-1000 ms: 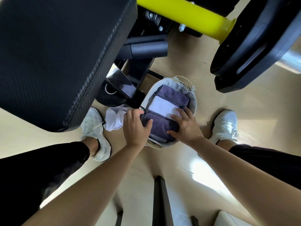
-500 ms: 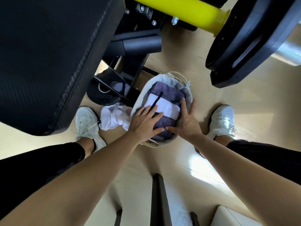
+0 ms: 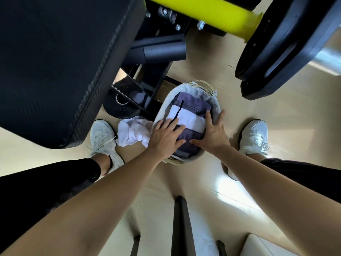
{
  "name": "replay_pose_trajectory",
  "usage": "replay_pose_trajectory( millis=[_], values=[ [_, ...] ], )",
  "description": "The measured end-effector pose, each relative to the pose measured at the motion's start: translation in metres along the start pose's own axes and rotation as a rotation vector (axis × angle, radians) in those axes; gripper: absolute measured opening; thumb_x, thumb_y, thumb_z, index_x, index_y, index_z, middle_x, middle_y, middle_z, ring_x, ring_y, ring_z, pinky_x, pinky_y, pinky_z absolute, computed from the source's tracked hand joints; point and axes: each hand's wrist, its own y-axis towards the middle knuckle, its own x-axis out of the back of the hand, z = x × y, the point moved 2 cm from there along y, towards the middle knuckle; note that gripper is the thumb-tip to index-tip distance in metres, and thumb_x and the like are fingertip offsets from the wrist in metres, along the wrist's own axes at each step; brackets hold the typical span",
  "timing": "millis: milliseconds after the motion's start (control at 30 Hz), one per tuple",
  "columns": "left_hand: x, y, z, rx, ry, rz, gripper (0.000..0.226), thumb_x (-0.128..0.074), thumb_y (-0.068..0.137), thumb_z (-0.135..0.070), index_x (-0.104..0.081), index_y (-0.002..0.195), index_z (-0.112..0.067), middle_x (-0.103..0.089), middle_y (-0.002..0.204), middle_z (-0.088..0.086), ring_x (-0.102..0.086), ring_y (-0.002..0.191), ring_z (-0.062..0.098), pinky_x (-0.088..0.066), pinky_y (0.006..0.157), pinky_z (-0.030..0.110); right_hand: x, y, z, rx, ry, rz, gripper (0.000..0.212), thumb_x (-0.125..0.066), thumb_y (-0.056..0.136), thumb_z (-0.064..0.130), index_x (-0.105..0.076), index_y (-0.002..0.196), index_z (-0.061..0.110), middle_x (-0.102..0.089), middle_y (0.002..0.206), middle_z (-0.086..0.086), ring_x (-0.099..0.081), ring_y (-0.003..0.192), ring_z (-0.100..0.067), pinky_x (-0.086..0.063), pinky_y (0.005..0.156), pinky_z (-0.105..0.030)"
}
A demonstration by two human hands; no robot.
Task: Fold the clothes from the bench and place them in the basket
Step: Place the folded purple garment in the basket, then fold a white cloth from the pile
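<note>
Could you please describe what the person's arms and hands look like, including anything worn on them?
The left forearm and right forearm are bare, with no sleeves in view. The left hand and right hand are ungloved; no watch, bracelet or ring shows.

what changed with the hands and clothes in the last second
The left hand let go its curled grip on the folded garment and now presses flat on it; the right hand slid to its right edge, fingers spread. The garment stays in the basket, the white cloth on the floor beside it.
</note>
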Motion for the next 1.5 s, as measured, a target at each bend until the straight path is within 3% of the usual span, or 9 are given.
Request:
replay_pose_trajectory(
  millis=[200, 367, 567, 733, 833, 967, 1100, 1300, 1500],
  values=[
    [0.018, -0.043, 0.010, 0.050, -0.272, -0.271, 0.041, -0.061, 0.091, -0.032, -0.068, 0.127, -0.017, -0.068, 0.131, 0.003, -0.062, 0.119, 0.025, -0.050, 0.099, 0.042, 0.014, -0.020, -0.002, 0.067, -0.114, -0.126, 0.115, -0.079, 0.063, 0.063, -0.022, 0.153, 0.021, -0.010, 0.161, -0.022, -0.029, 0.139, -0.044, -0.040, 0.105, -0.054],
    [0.015, -0.077, 0.055, 0.498, -0.381, -0.433, 0.010, -0.062, 0.088, -0.018, -0.068, 0.097, -0.015, -0.065, 0.094, 0.006, -0.064, 0.081, 0.030, -0.044, 0.063, 0.034, 0.003, -0.042, 0.024, 0.301, -0.148, -0.196, 0.071, -0.059, 0.076, 0.063, -0.055, 0.131, 0.019, -0.048, 0.136, -0.012, -0.047, 0.120, -0.036, -0.047, 0.093, -0.048],
    [-0.017, -0.071, 0.095, 0.744, -0.701, 0.039, 0.053, -0.053, 0.101, -0.023, -0.040, 0.151, -0.035, -0.057, 0.127, -0.007, -0.058, 0.110, 0.016, -0.045, 0.076, 0.028, -0.032, -0.056, 0.045, 0.518, -0.123, 0.026, 0.067, -0.064, 0.076, 0.060, -0.061, 0.130, 0.019, -0.057, 0.130, -0.007, -0.054, 0.116, -0.032, -0.046, 0.099, -0.049],
    [-0.043, -0.047, 0.094, 0.755, -1.142, 0.144, 0.059, -0.053, 0.102, -0.007, -0.034, 0.157, -0.016, -0.053, 0.140, 0.002, -0.053, 0.101, -0.001, -0.045, 0.091, 0.018, -0.037, -0.052, 0.045, 0.523, -0.128, 0.042, 0.062, -0.068, 0.074, 0.061, -0.066, 0.121, 0.020, -0.061, 0.124, -0.004, -0.059, 0.106, -0.031, -0.048, 0.093, -0.047],
    [-0.045, -0.046, 0.094, 0.812, -1.084, 0.153, 0.063, -0.059, 0.098, -0.010, -0.036, 0.156, -0.017, -0.039, 0.159, 0.011, -0.046, 0.135, 0.023, -0.039, 0.111, 0.033, -0.033, -0.052, 0.047, 0.523, -0.130, 0.058, 0.063, -0.067, 0.074, 0.062, -0.065, 0.121, 0.020, -0.061, 0.125, -0.004, -0.059, 0.108, -0.031, -0.049, 0.093, -0.047],
    [-0.046, -0.044, 0.095, 0.886, -1.301, 0.172, 0.072, -0.056, 0.096, -0.007, -0.031, 0.157, -0.038, -0.039, 0.152, 0.002, -0.050, 0.131, 0.033, -0.047, 0.093, 0.034, -0.029, -0.055, 0.048, 0.496, -0.108, 0.094, 0.064, -0.062, 0.075, 0.065, -0.063, 0.125, 0.024, -0.059, 0.129, -0.004, -0.057, 0.111, -0.032, -0.047, 0.096, -0.048],
    [-0.045, -0.041, 0.096, 0.907, -1.496, 0.110, 0.060, -0.054, 0.097, 0.000, -0.044, 0.151, -0.022, -0.055, 0.136, 0.004, -0.054, 0.124, 0.023, -0.044, 0.098, 0.031, -0.028, -0.059, 0.046, 0.500, -0.107, 0.089, 0.064, -0.059, 0.075, 0.064, -0.063, 0.124, 0.023, -0.060, 0.129, -0.005, -0.059, 0.109, -0.034, -0.049, 0.094, -0.047],
    [-0.009, -0.066, 0.092, 0.964, -1.533, -0.130, 0.023, -0.077, 0.083, -0.003, -0.074, 0.094, -0.024, -0.066, 0.088, -0.006, -0.060, 0.089, 0.012, -0.047, 0.089, 0.027, -0.027, -0.059, 0.045, 0.490, -0.135, 0.124, 0.069, -0.056, 0.073, 0.069, -0.063, 0.125, 0.025, -0.060, 0.129, -0.003, -0.058, 0.114, -0.032, -0.048, 0.096, -0.048],
    [0.060, -0.107, 0.089, 0.849, -1.393, -0.140, 0.031, -0.082, 0.080, -0.003, -0.073, 0.106, -0.017, -0.070, 0.098, 0.008, -0.065, 0.083, 0.013, -0.052, 0.080, 0.027, -0.005, -0.064, 0.060, 0.472, -0.199, 0.172, 0.085, -0.042, 0.068, 0.079, -0.060, 0.131, 0.026, -0.056, 0.136, -0.002, -0.052, 0.124, -0.033, -0.042, 0.105, -0.048]
  ],
)
